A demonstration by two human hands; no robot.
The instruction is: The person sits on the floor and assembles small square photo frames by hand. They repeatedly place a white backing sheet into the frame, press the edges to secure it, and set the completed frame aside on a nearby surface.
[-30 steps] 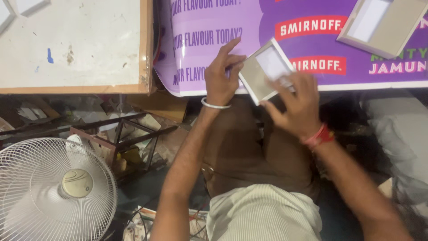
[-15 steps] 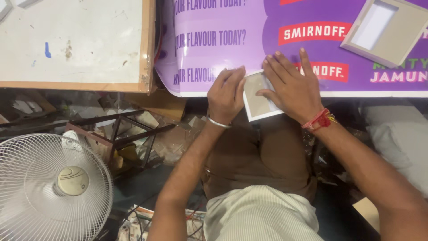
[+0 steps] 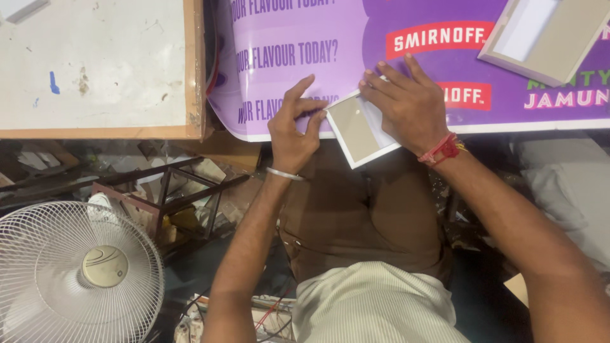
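Both hands on a small framed panel at the edge of a purple banner.
Left hand [image 3: 293,130] pinches the panel's [image 3: 357,129] left corner with fingertips, thumb and forefinger bent; metal bangle [image 3: 284,173] on that wrist. Right hand [image 3: 406,105] lies flat over the panel's upper right part, fingers spread, red thread band [image 3: 443,148] on the wrist. Panel is tilted, grey-brown face with white border, half overhanging the banner [image 3: 356,38] edge above the person's lap. Second, larger frame [image 3: 548,35] lies on the banner at top right, well apart. White board with wooden rim [image 3: 95,63] at left. White fan [image 3: 76,273] bottom left, beside a metal stand [image 3: 168,197].
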